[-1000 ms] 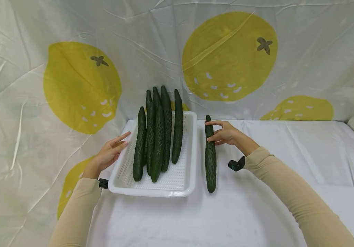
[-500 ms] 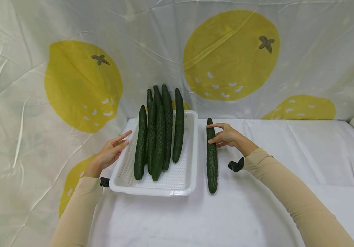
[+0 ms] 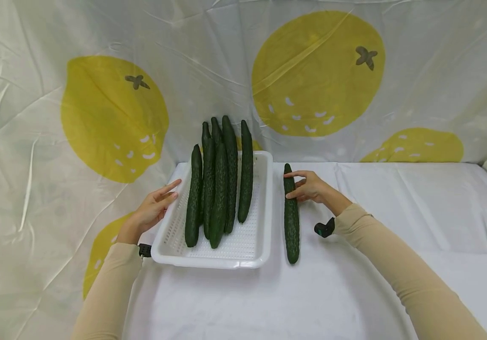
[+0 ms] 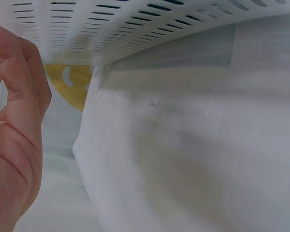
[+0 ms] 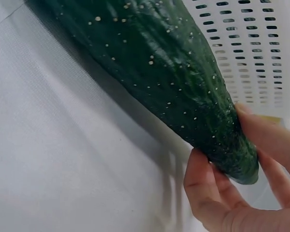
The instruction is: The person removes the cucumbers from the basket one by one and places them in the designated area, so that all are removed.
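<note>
In the head view, my right hand (image 3: 309,187) pinches a long dark green cucumber (image 3: 292,231) near its far, narrower end, thumb on one side and fingers on the other. This cucumber lies lengthwise on the white cloth, just right of a white perforated plastic basket (image 3: 264,208). Its bumpy skin (image 5: 154,72) and the gripping fingertips show closely in the right wrist view. My left hand (image 3: 147,212) is at the basket's left side, fingers extended and fingertips right at the rim. Several more cucumbers (image 3: 219,203) lie in the basket, their far ends jutting past its back rim.
A white cloth (image 3: 311,302) covers the table. Behind and to the left hangs a pale curtain (image 3: 209,56) printed with large yellow lemons, close to the basket's back edge. Black wrist cameras (image 3: 325,227) sit under both sleeves.
My right hand and the far end of its cucumber have come slightly toward me. The left hand and the basket's cucumbers stay as they were, with a small shift of the whole view.
</note>
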`<state>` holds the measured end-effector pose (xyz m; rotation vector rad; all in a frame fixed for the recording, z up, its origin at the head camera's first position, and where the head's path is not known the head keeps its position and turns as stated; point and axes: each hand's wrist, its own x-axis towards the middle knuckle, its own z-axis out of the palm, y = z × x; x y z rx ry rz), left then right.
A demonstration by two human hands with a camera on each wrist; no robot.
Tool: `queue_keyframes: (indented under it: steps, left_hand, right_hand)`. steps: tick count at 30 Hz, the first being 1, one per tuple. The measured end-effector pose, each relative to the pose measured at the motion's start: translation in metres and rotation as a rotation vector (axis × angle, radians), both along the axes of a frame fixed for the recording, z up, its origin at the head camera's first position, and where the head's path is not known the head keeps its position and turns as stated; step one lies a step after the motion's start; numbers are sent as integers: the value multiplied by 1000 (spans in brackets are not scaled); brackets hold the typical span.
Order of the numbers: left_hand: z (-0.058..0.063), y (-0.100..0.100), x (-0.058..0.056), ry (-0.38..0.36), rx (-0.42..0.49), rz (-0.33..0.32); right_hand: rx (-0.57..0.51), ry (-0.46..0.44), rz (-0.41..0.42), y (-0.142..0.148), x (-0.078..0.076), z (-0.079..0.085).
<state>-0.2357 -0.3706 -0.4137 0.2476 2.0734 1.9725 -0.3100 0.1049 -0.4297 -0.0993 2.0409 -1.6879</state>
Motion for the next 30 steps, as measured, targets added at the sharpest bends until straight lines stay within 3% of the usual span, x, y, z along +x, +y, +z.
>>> queue_keyframes:
  steps: [11, 30]
  left_hand:
    - [-2, -1, 0, 2, -3, 4]
    - [-1, 0, 0, 4, -14, 4]
  right_hand:
    - [24, 57, 31, 2, 2, -6]
    - [80, 70, 53, 4, 0, -10]
